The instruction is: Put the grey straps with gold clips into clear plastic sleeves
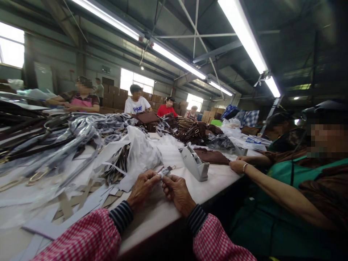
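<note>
The table (214, 183) spans roughly 8 o'clock round to 2, taking the two hands at its near edge as centre. A co-worker (288, 185) in green is stationed at 3. Grey and dark straps (84, 127) heap up at 10, many under clear film, presumably against scuffing. A brown pile (193, 130) stands at 1. Loose strips (65, 204) lie crossed between 8 and 9. Foam (143, 146) at 11 is folded about a bundle (119, 163), apparently to keep it together. At 2, the co-worker's hands (238, 166) touch the corner of a brown piece (212, 156), probably steadying it. The dispenser (194, 165) stands nearer at 2, seemingly for easy reach of the right hand.

The left hand (144, 188) pinches a small tab (165, 171) between thumb and fingers; the right hand (178, 192) pinches its near end, fingers curled. The tab is held above the table, between the hands, likely for two-sided control. Its metal clip (173, 168) points towards 2, free of the fingers.
</note>
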A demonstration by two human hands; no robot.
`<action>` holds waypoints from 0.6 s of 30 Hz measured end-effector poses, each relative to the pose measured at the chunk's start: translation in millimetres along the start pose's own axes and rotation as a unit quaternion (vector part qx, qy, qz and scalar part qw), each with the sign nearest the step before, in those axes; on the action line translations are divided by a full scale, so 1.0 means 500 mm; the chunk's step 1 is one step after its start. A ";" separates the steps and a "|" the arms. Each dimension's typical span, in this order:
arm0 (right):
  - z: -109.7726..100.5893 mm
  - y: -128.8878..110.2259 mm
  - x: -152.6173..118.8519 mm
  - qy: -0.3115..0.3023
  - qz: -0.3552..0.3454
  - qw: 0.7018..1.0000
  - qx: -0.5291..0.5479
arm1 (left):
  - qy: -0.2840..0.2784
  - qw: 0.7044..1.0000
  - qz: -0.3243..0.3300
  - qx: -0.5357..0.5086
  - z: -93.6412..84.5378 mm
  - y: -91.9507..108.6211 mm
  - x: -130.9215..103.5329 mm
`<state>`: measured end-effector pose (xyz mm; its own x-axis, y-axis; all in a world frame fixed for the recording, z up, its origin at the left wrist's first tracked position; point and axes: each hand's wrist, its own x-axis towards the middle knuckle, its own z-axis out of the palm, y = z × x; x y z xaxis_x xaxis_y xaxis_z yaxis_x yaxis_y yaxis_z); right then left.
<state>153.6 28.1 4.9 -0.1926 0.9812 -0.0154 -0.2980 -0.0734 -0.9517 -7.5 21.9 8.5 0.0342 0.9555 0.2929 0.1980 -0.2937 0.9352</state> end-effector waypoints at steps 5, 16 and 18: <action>-0.008 -0.014 -0.001 -0.046 0.008 0.999 0.008 | -0.017 1.000 -0.008 0.011 -0.004 -0.004 0.005; -0.012 -0.003 0.008 -0.009 0.018 0.998 -0.063 | -0.020 0.990 0.085 0.114 0.025 0.016 -0.007; -0.009 0.005 0.017 -0.011 0.008 0.996 -0.085 | -0.016 0.989 0.088 0.116 0.029 0.015 -0.007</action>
<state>155.1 37.2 0.8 -0.2171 0.9758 -0.0260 -0.1326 -0.0558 -0.9896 8.0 16.9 11.7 0.1182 0.8912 0.4378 0.4060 -0.4458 0.7978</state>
